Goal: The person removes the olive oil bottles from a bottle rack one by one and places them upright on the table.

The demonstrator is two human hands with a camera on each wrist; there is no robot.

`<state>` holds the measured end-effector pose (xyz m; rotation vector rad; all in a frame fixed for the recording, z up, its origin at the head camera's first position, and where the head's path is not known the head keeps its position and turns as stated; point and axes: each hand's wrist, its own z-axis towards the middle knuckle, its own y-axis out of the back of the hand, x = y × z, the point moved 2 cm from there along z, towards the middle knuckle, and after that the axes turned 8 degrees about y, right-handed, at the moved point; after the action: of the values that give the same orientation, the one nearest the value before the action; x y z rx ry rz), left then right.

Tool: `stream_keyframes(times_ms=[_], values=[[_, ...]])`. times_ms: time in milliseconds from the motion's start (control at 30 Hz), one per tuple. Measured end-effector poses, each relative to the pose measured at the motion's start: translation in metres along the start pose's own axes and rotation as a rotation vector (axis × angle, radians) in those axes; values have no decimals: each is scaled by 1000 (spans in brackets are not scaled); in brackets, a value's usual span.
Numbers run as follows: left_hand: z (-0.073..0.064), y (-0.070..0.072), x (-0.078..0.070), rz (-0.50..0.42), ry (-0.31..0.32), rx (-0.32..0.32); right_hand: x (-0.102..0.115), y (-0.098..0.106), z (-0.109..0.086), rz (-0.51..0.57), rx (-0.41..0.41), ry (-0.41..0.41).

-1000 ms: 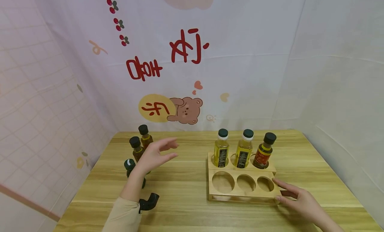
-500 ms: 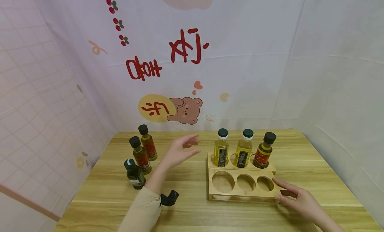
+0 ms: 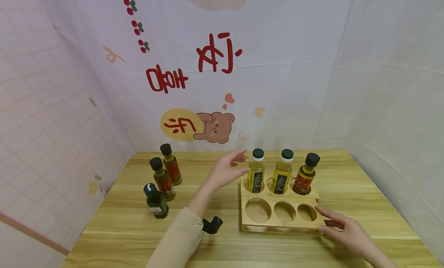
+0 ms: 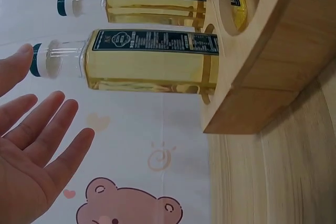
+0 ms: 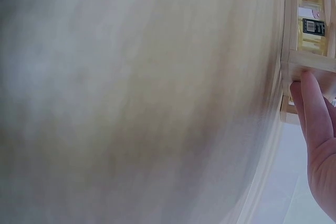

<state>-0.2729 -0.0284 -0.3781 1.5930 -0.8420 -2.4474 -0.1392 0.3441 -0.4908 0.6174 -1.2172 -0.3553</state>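
My left hand point(image 3: 227, 170) hovers beside the leftmost oil bottle in the rack, its fingers spread and nothing in them. That clear bottle of yellow oil point(image 4: 152, 59) has a dark green cap; in the left wrist view the thumb is close to the cap, and contact is uncertain. A similar oil bottle point(image 3: 281, 175) and a black-capped, red-labelled bottle point(image 3: 303, 179) stand in the same back row. Fairly straight fingers of my right hand point(image 3: 347, 231) touch the right end of the two-tier wooden rack point(image 3: 281, 226). Its front row has three bare round holes.
Two red-labelled bottles with black caps, one farther back point(image 3: 172, 166) and one nearer point(image 3: 163, 181), stand on the left of the wooden table point(image 3: 125, 229). A dark green bottle point(image 3: 157, 202) stands in front of them. A printed cloth point(image 3: 284, 87) hangs behind the table.
My left hand has moved right, from over the left-side bottles to the rack's leftmost bottle, uncovering those left-side bottles. My right hand and the rack have stayed put.
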Motion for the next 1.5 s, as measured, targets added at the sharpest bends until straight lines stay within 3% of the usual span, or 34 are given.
stream_keyframes(times_ms=[267,733,1067,1500], values=[[12,-12,-6,-40,14,15,1,1,0,8,2,-3],[25,-24,-8,-87,64,-42,1,0,0,-2,7,-3],[28,-28,-9,-143,65,-78,2,0,0,1,-5,-3],[27,-33,-15,-150,69,-100,3,0,0,-6,-11,10]])
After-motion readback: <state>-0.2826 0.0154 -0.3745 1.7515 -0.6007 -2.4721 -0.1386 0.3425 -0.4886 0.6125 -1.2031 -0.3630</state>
